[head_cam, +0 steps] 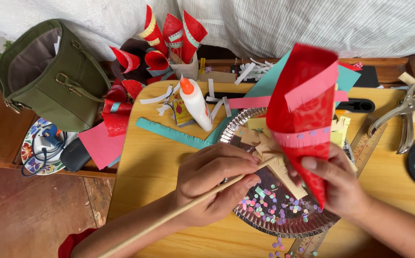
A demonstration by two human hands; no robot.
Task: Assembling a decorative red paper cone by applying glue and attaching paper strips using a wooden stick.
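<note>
My right hand [339, 184] holds a red paper cone [305, 114] upright, its open mouth up and its point down; pink fringed strips ring it. My left hand [212, 184] grips a thin wooden stick [169, 217] whose far end points at the cone's lower part. Both hands hover over a silver foil plate [284, 224] with coloured confetti dots and tan fringed paper pieces [272, 153] on it.
A white glue bottle [195, 105] with an orange cap lies on the yellow table [155, 167]. Several finished red cones [169, 33] stand at the back. A green bag [49, 71] sits left, a metal hole punch [406, 117] and wooden ruler [367, 143] right, paper strips around.
</note>
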